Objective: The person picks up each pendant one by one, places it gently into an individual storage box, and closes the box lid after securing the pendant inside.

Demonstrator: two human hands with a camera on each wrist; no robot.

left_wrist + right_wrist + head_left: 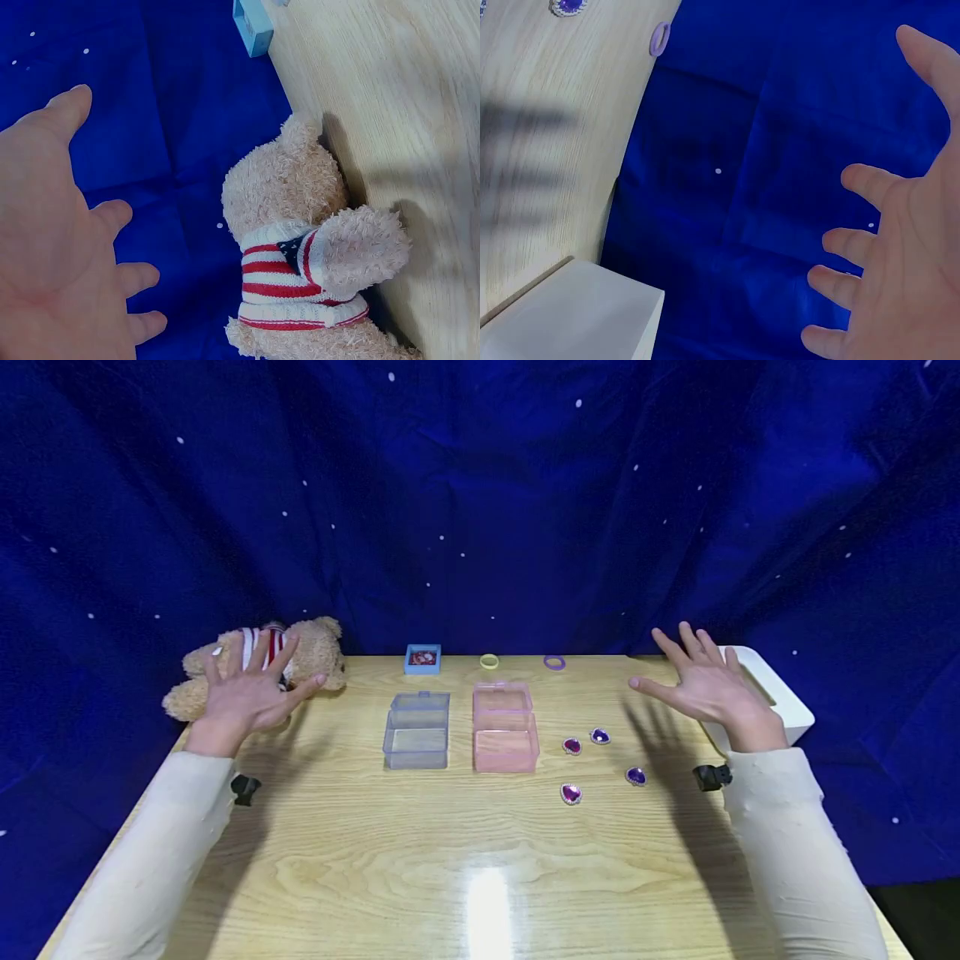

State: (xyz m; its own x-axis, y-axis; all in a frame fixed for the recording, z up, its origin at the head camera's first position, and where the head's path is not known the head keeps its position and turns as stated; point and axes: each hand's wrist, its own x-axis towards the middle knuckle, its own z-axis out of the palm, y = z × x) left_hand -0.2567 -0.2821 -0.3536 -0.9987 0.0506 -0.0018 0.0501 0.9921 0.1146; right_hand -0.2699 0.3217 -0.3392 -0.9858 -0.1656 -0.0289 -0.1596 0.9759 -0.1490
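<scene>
My left hand is held up with fingers spread and nothing in it, overlapping a teddy bear in the head view. The bear lies on its side in a striped red and white sweater. On the other side my right hand is raised too, fingers apart and bare, near a white container. Between the hands stand a clear grey-blue box and a pink box, both with lids raised. Several gems with sparkling rims lie right of the pink box, among them a red gem and a purple gem.
Along the table's back edge sit a small light-blue square box, a yellow ring and a purple ring. A dark blue curtain hangs behind the wooden table. The white container stands at the right edge.
</scene>
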